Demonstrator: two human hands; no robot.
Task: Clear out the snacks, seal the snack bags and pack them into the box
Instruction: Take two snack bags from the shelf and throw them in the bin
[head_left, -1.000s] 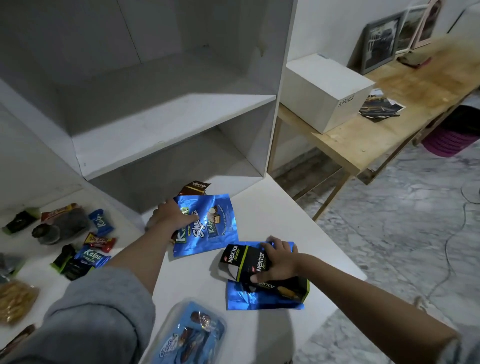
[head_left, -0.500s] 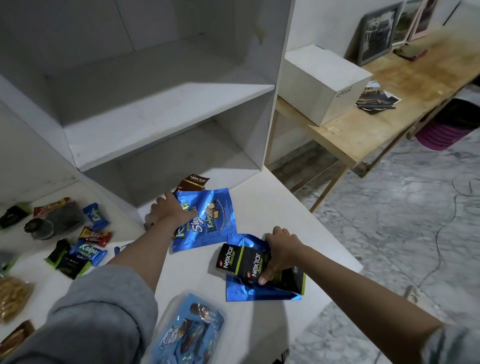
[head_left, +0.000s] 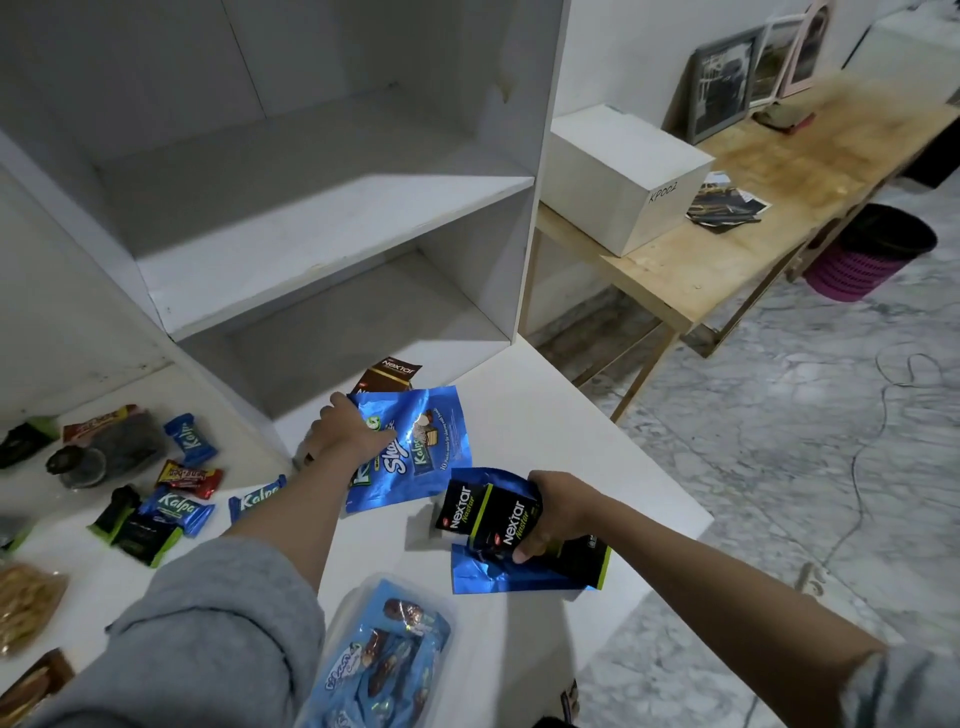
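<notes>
My left hand (head_left: 345, 439) grips the left edge of a blue Kalpa snack bag (head_left: 421, 447) lying on the white counter (head_left: 545, 447). A brown Nextar bag (head_left: 387, 373) lies just behind it. My right hand (head_left: 553, 512) holds black-and-green Nextar Nastar packs (head_left: 488, 512) together with their black bag, over a crumpled blue foil bag (head_left: 498, 574). A clear tub of blue-wrapped snacks (head_left: 384, 660) sits near the counter's front edge. The white box (head_left: 623, 171) stands on the wooden table (head_left: 779, 171) to the right.
Loose Kalpa minis (head_left: 174, 512), red wrappers and dark packs are scattered on the counter's left side. A white shelf unit (head_left: 332, 228) rises behind. Photos, picture frames and a pink bin (head_left: 862, 260) are around the wooden table. A cable runs over the marble floor.
My right hand has lifted the Nextar packs slightly off the blue foil bag. My left hand stays gripping the Kalpa bag. The camera has shifted a little.
</notes>
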